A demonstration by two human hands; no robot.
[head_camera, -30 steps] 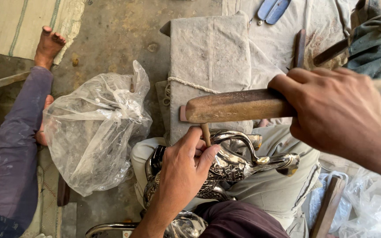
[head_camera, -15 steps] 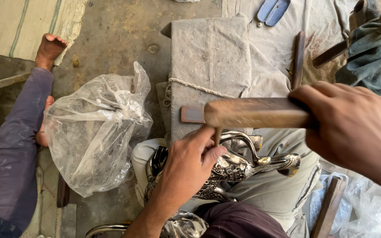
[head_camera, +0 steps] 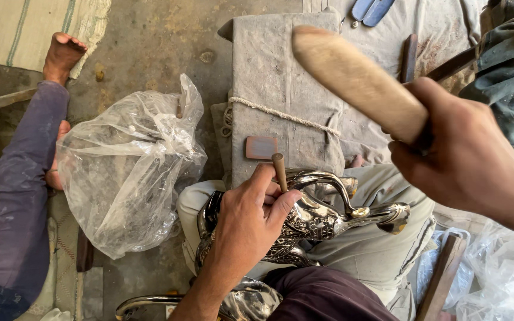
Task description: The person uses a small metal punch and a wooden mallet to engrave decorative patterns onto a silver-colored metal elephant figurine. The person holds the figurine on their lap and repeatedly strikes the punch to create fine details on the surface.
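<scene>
My left hand point(head_camera: 251, 223) grips a thin metal punch point(head_camera: 279, 171) upright against an ornate silver metal vessel point(head_camera: 322, 220) that lies across my lap. The vessel has a curved handle and a spout pointing right. My right hand point(head_camera: 465, 154) is shut on a wooden mallet stick point(head_camera: 358, 80), raised above the punch and tilted up to the left.
A grey cloth-covered block point(head_camera: 281, 71) tied with rope stands ahead of my knees, a small flat reddish piece point(head_camera: 261, 147) on it. A crumpled clear plastic bag point(head_camera: 129, 166) lies left. Another person's leg in purple trousers point(head_camera: 16, 196) and bare foot point(head_camera: 60, 56) are far left. Another shiny piece point(head_camera: 239, 303) is at the bottom.
The wooden stick was level over the punch; my right hand has swung it upward and it now tilts up to the left. My left hand stays on the punch.
</scene>
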